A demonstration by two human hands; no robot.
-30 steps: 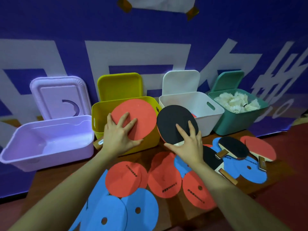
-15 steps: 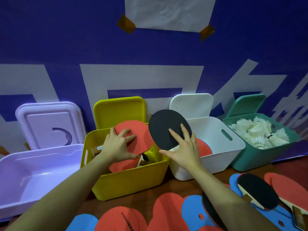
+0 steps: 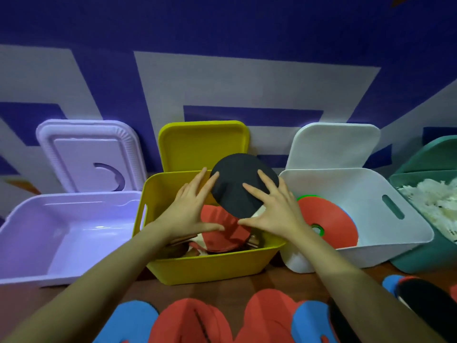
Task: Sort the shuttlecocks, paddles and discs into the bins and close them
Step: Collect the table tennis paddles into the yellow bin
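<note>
Over the yellow bin [image 3: 210, 264], the right hand [image 3: 274, 214] spreads its fingers in a grip on the black-faced paddle [image 3: 241, 184], while the left hand [image 3: 190, 209], fingers straight, touches its edge above red paddles [image 3: 220, 233] inside.

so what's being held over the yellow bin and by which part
A black-faced paddle, held by its blade: the right hand has fingers spread on the face and thumb under the lower edge; the left hand's fingertips touch its left edge. The handle is hidden.
</note>
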